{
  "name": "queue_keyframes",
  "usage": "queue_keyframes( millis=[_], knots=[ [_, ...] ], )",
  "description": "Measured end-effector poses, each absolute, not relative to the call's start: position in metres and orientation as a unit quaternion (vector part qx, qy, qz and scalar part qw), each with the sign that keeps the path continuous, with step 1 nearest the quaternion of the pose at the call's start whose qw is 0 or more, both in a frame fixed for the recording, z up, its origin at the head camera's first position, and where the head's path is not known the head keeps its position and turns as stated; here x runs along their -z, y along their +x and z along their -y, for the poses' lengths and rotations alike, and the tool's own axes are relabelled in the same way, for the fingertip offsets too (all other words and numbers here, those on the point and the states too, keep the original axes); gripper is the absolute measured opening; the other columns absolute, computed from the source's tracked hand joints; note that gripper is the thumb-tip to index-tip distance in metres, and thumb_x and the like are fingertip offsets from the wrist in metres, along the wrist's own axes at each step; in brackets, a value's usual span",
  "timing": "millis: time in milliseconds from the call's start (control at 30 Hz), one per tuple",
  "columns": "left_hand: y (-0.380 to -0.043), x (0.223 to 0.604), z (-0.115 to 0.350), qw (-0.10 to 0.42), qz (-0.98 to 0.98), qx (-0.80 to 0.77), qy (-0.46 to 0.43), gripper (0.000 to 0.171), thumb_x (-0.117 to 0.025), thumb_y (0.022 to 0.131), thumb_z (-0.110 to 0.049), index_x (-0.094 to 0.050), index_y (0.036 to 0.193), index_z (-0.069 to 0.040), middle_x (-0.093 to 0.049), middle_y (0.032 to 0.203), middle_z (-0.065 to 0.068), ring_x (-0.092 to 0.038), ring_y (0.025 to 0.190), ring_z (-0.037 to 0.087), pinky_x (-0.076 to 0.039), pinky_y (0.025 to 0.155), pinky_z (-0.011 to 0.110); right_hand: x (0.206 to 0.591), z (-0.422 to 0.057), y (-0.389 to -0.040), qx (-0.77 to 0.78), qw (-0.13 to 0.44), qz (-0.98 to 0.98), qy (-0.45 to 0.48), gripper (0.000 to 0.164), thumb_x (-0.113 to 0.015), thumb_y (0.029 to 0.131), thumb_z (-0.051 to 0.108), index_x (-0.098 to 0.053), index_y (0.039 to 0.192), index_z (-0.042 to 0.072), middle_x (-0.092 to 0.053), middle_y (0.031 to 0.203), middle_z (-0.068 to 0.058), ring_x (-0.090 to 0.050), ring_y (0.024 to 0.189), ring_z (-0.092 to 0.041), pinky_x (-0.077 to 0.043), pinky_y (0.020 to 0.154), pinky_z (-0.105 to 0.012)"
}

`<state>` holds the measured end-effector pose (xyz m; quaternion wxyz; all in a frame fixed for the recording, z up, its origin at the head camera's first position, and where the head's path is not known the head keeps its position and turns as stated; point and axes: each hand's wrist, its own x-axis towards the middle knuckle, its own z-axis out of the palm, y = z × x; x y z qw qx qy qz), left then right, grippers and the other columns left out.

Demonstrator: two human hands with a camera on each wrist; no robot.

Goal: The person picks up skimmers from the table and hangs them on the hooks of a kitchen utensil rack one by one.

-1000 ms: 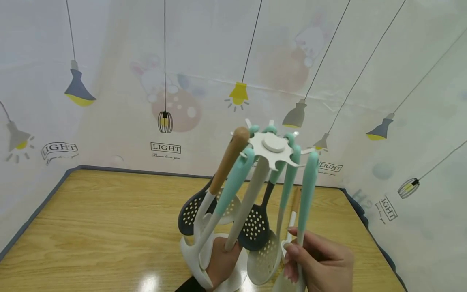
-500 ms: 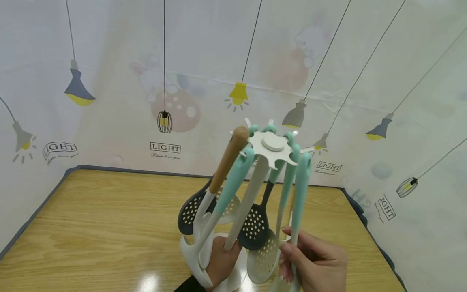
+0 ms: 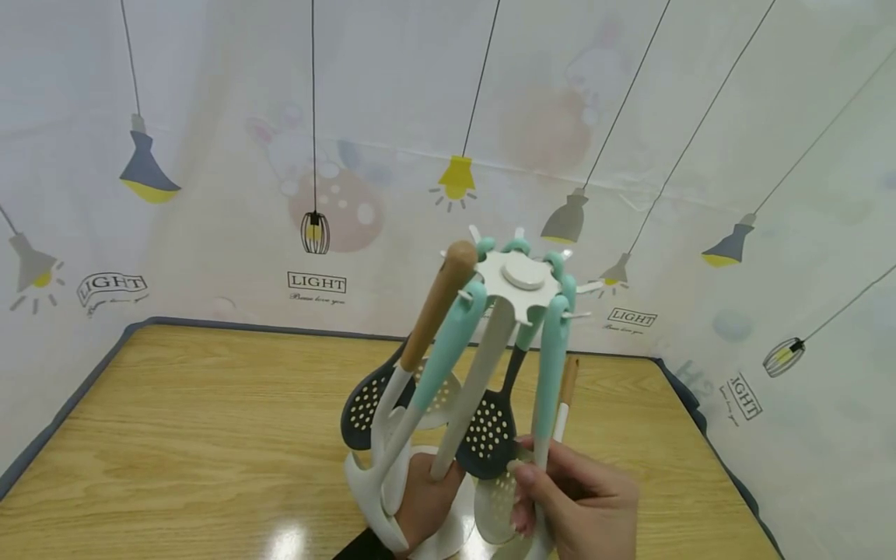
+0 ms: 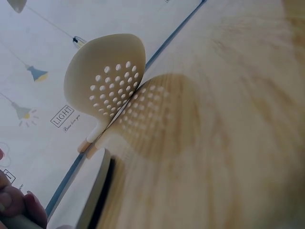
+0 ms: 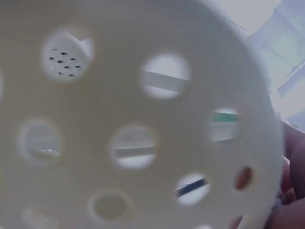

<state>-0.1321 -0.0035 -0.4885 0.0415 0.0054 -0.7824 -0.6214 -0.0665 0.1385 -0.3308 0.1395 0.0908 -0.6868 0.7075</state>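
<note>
In the head view my left hand (image 3: 425, 498) grips the pale pole of a utensil rack (image 3: 518, 281) with a white hooked top, tilted to the right. Around it hang a wooden-handled utensil (image 3: 439, 303), a dark skimmer (image 3: 488, 435), a pale skimmer (image 3: 495, 505) and other mint-handled utensils. My right hand (image 3: 581, 498) pinches the white shaft of a mint-handled kitchen utensil (image 3: 553, 358). Its handle's top end is at a right-hand hook, whose tip sticks out beside it. The utensil's head is mostly hidden. A pale holed head (image 5: 95, 109) fills the right wrist view.
A pale skimmer (image 4: 109, 76) with a wooden handle lies on the wooden table (image 3: 210, 435), beyond my right hand. The rack's round white base (image 4: 93, 191) shows in the left wrist view. Behind the table hangs a lamp-printed cloth (image 3: 420, 93).
My right hand has moved left with the mint-handled utensil, bringing its handle from beside the rack to a hook. My left hand and the rack have stayed nearly still.
</note>
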Motion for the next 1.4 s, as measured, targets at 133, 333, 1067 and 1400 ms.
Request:
queue_keyframes(
  millis=[133, 333, 1067, 1400],
  knots=[
    [-0.132, 0.489, 0.003, 0.056, 0.781, 0.622, -0.004, 0.050, -0.068, 0.087, -0.016, -0.036, 0.048, -0.014, -0.034, 0.044, -0.012, -0.024, 0.040, -0.004, -0.020, 0.042, 0.014, 0.334, -0.129, -0.067, -0.707, 0.141, 0.688, 0.078, 0.019, -0.068, 0.087, -0.012, -0.073, 0.103, -0.005, -0.070, 0.065, -0.003, -0.064, 0.048, -0.010, -0.053, 0.046, -0.027],
    [-0.134, 0.489, 0.010, 0.036, 0.799, 0.599, -0.042, 0.047, -0.069, 0.087, -0.024, -0.042, 0.050, -0.012, -0.042, 0.049, -0.011, -0.034, 0.044, -0.003, -0.027, 0.045, 0.017, 0.339, -0.117, -0.068, -0.703, 0.156, 0.690, 0.077, 0.017, -0.069, 0.086, -0.012, -0.073, 0.102, -0.006, -0.071, 0.068, -0.002, -0.068, 0.052, -0.010, -0.056, 0.050, -0.030],
    [-0.148, 0.493, 0.033, -0.096, 0.783, 0.581, -0.202, 0.047, -0.065, 0.093, -0.031, -0.056, 0.054, -0.007, -0.047, 0.045, -0.011, -0.040, 0.039, -0.006, -0.032, 0.044, 0.016, 0.339, -0.159, -0.082, -0.640, 0.210, 0.731, 0.111, 0.033, -0.040, 0.105, -0.003, -0.073, 0.102, -0.004, -0.078, 0.083, 0.000, -0.075, 0.069, -0.013, -0.060, 0.067, -0.028],
    [-0.155, 0.493, 0.038, -0.149, 0.767, 0.577, -0.239, 0.043, -0.063, 0.092, -0.029, -0.059, 0.057, -0.004, -0.050, 0.047, -0.011, -0.042, 0.041, -0.004, -0.032, 0.045, 0.017, 0.347, -0.202, -0.119, -0.563, 0.105, 0.819, 0.032, 0.039, -0.046, 0.109, 0.023, -0.073, 0.099, -0.004, -0.076, 0.077, 0.000, -0.072, 0.066, -0.016, -0.059, 0.060, -0.032]
  ],
)
